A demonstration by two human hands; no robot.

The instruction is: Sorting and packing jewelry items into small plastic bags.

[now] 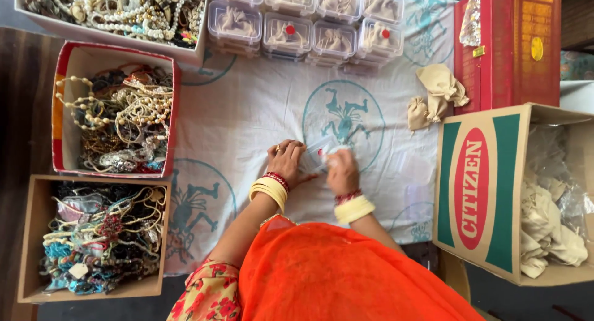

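Hands meet over a small clear plastic box (320, 153) on the printed white cloth (247, 111).

Left to right: three open boxes of bead necklaces (114, 120) line your left side. Your left hand (286, 162) presses its fingers on the clear box's left edge; your right hand (341, 171) pinches the other side, so both grip it. Step in hand looks like closing or filling this box. Next move likely calls for a firm, even press, then a place among the stacked clear boxes (306, 24) up top. Cloth pouches (436, 95) lie well apart, beside the cardboard carton (479, 191).
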